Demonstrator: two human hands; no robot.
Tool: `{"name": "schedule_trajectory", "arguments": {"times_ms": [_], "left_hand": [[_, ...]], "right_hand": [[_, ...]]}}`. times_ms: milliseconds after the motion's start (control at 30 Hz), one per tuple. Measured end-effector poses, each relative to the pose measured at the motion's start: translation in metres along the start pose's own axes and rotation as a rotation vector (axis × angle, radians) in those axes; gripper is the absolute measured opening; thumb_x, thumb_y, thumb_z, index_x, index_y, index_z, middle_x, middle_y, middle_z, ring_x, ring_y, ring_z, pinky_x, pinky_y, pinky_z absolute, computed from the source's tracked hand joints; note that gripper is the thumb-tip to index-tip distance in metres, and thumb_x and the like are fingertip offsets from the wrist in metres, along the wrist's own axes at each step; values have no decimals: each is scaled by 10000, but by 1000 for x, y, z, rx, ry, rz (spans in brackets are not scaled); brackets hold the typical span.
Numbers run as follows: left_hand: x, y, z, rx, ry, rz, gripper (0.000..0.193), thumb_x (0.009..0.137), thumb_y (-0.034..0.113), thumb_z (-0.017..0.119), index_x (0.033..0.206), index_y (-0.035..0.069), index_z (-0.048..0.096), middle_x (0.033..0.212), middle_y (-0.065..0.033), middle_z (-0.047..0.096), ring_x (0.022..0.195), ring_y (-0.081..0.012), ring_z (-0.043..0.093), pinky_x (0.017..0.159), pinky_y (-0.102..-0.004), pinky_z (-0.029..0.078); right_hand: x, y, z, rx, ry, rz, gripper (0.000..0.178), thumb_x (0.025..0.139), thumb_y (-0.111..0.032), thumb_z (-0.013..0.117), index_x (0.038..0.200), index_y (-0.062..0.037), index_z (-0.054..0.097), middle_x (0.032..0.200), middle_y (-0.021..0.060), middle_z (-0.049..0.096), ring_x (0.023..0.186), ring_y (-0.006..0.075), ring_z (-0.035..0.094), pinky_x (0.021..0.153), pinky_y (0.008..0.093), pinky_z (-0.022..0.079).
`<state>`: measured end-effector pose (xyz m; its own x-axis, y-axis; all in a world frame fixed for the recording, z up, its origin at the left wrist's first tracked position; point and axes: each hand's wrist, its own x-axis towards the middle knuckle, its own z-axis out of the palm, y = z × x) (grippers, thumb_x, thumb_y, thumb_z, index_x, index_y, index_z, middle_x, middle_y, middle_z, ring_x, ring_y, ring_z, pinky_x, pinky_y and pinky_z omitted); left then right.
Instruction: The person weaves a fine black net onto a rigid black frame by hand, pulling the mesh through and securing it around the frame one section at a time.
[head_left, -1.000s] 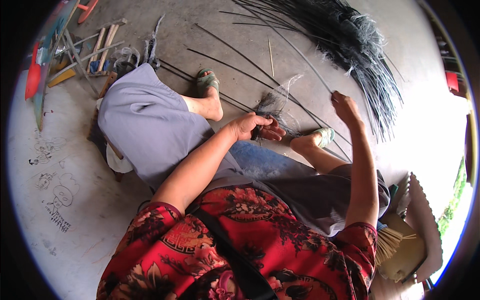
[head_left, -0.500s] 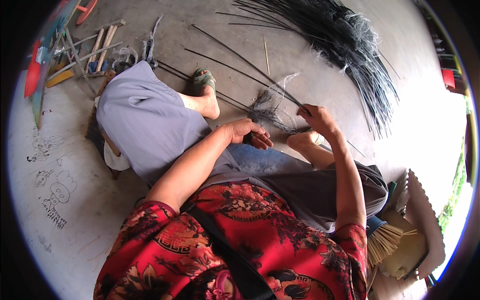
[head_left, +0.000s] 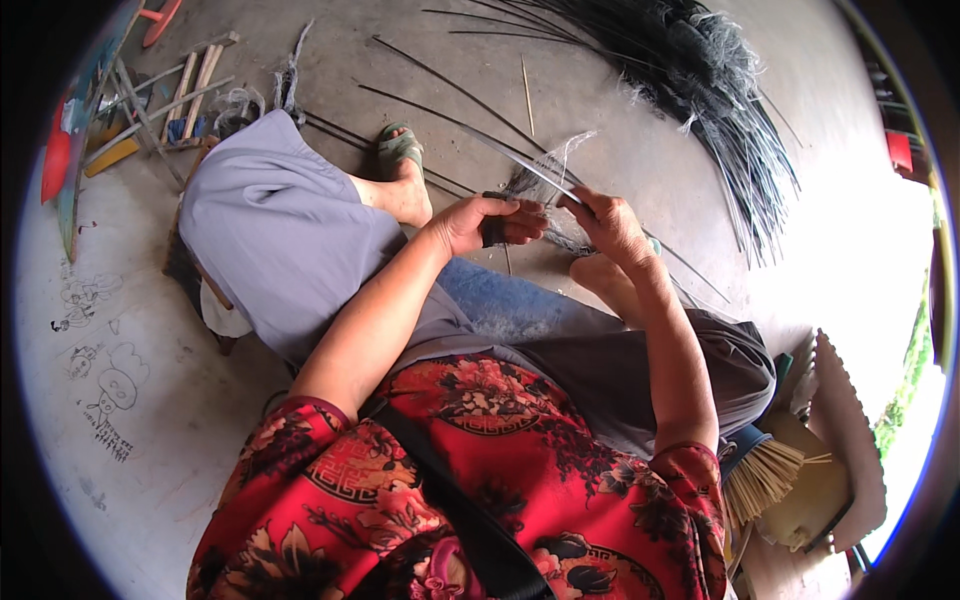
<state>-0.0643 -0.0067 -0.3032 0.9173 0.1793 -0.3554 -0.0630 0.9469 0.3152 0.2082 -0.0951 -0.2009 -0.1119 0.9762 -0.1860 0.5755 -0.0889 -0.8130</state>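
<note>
My right hand (head_left: 610, 228) pinches a long, thin dark strip (head_left: 430, 113) that runs up and left over the floor and shines near the fingers. Beside it, palm turned inward, my left hand (head_left: 485, 222) has its fingers apart with nothing plainly held. A dark band (head_left: 493, 228) crosses its palm side. A second dark strip (head_left: 440, 77) passes behind the right hand. Past the fingers lies a tangle of fine grey shreds (head_left: 530, 183), partly hidden by the hands. Blue cloth (head_left: 510, 300) covers my lap between the knees.
A big bundle of dark strips (head_left: 690, 80) with frayed shreds lies at the far right. A thin pale stick (head_left: 527, 95) rests on the floor. My sandalled foot (head_left: 400, 150) is ahead. Wooden frame pieces (head_left: 195, 90) stand far left; a bunch of pale sticks (head_left: 765, 475) is near right.
My right hand has moved slightly left and toward me, turning the strip so it shines. My left hand has risen a little, its thumb now extended toward the right hand.
</note>
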Motion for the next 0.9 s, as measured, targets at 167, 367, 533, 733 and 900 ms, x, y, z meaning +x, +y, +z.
{"name": "schedule_trajectory", "arguments": {"times_ms": [167, 367, 533, 733, 900], "left_hand": [[-1, 8, 3, -33, 4, 46, 525, 1137, 297, 588, 1537, -44, 580, 1485, -225, 691, 1393, -361, 664, 1221, -472, 508], [6, 15, 8, -80, 10, 37, 532, 1163, 312, 533, 1553, -48, 561, 1522, -237, 666, 1416, -378, 645, 1243, -488, 485], [6, 22, 4, -113, 28, 56, 528, 1148, 332, 550, 1536, -25, 578, 1516, -248, 665, 1408, -379, 651, 1208, -493, 515], [5, 21, 4, -85, 46, 12, 561, 1168, 365, 509, 1595, 2, 530, 1539, -269, 641, 1392, -381, 661, 1226, -503, 497], [6, 20, 3, -35, 35, -49, 576, 1164, 375, 511, 1598, -3, 525, 1522, -292, 644, 1377, -407, 667, 1215, -526, 505]], "right_hand": [[-9, -39, -15, 176, -14, 101, 198, 1035, -94, 760, 1227, -46, 770, 967, 139, 796, 854, 218, 765, 788, 364, 595], [-11, 33, 1, 140, 152, 49, 166, 1073, -111, 718, 1223, -82, 782, 789, 47, 700, 738, 90, 648, 713, 289, 545], [-8, 28, -10, 178, -9, 186, 249, 1052, -127, 722, 1289, -121, 797, 686, 15, 628, 628, 72, 589, 631, 289, 514], [-14, 76, -1, 192, -66, 247, 216, 1050, -112, 710, 1221, -131, 840, 753, 32, 731, 689, 86, 669, 653, 303, 551], [-11, 74, -3, 102, -133, 220, 214, 1048, -106, 717, 1227, -121, 835, 771, 24, 740, 694, 95, 682, 666, 313, 565]]}}
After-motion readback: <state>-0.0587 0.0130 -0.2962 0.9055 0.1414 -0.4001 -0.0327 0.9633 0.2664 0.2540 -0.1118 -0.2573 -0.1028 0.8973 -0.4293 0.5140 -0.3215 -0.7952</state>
